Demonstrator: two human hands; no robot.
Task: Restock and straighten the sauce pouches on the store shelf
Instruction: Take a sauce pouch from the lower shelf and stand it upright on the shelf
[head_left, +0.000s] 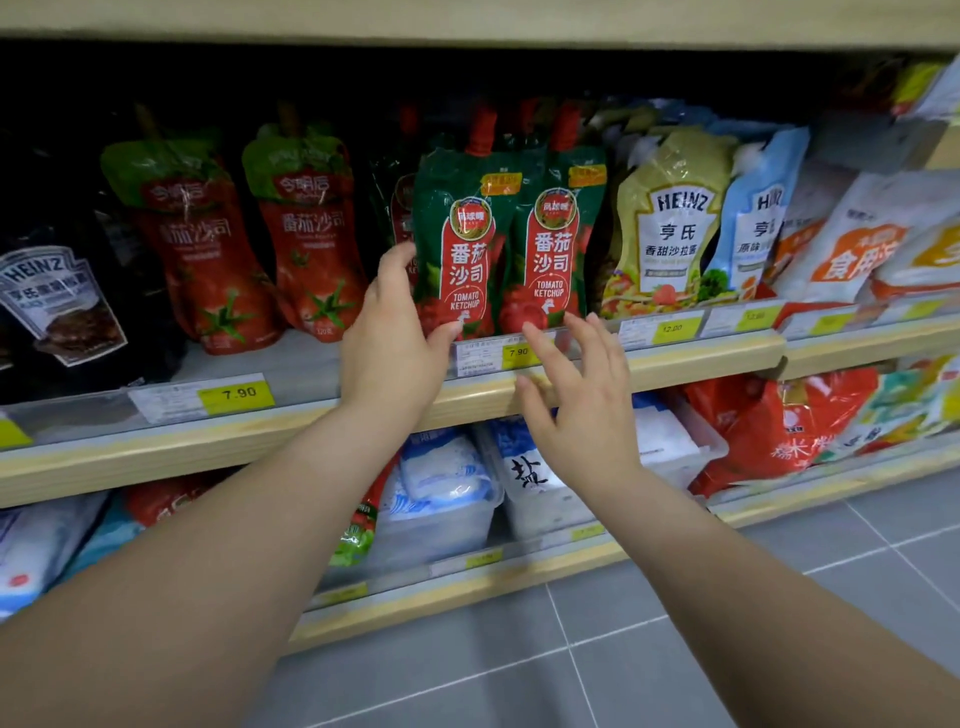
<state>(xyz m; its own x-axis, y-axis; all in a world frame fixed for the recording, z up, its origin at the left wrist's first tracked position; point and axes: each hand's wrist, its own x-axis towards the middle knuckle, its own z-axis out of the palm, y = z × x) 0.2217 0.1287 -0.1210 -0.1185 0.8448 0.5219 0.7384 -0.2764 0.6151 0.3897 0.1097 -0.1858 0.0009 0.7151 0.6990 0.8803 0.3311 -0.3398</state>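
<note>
Two green-and-red tomato ketchup pouches stand upright side by side on the middle shelf (675, 364). My left hand (395, 338) grips the left ketchup pouch (462, 244) by its lower left edge, thumb across the front bottom corner. The right ketchup pouch (553, 244) touches it. My right hand (576, 395) hovers open just below and in front of the right pouch, fingers spread, fingertips near the price strip. More pouches of the same kind stand behind these two in the dark.
Left of the pair stand two red tomato pouches (311, 234) and a black Heinz pouch (52, 306). On the right are a green Heinz salad pouch (670, 223), a blue Heinz pouch (753, 218) and white bags. Salt bags (524, 473) fill the lower shelf above a grey tiled floor.
</note>
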